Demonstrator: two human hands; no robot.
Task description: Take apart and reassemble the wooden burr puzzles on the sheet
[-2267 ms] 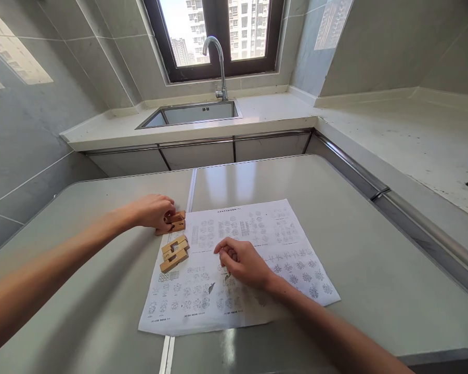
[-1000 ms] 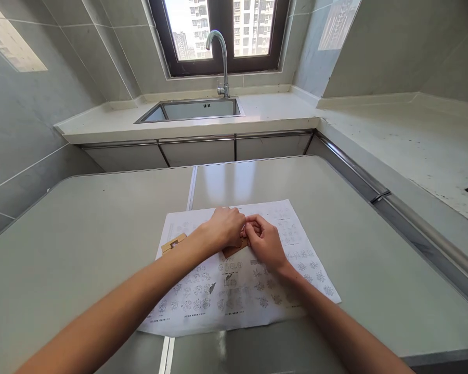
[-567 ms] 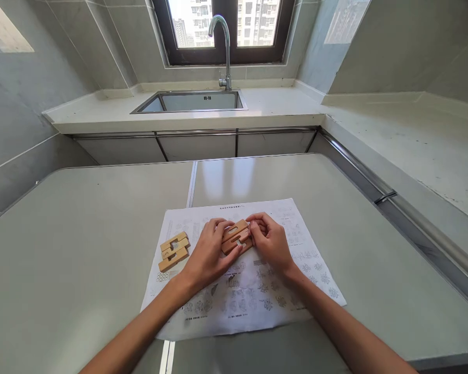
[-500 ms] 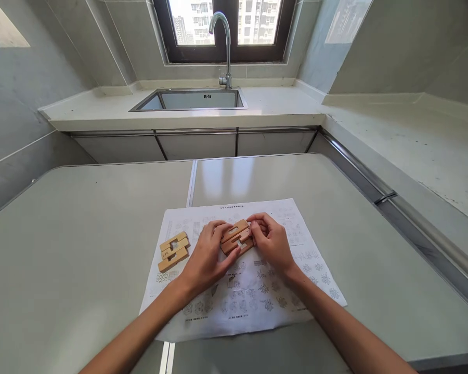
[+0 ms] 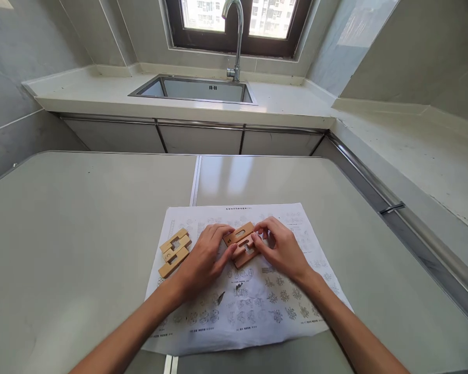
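Note:
Several notched reddish-brown wooden pieces (image 5: 238,235) lie side by side near the middle of a printed paper sheet (image 5: 253,332). My left hand (image 5: 212,254) grips their left side, with thumb and fingers at the near and far edges. At their right end, my right hand (image 5: 283,246) has its thumb and fingertips closed on the pieces. Left of my left hand, several lighter yellow wooden pieces (image 5: 174,263) rest together on the sheet, with notches showing between them. Small dark specks lie on the paper below the hands.
The sheet lies on a pale grey table (image 5: 81,234) with a white seam strip (image 5: 195,182). Beyond its far edge are a white counter (image 5: 288,104), a sink (image 5: 191,89) and a tap (image 5: 238,41). Another counter (image 5: 413,140) runs along the right.
The camera view has tilted and shifted slightly. The reddish-brown pieces are turned a little and fit differently, and their far piece shows a dark mark. Both hands remain on them.

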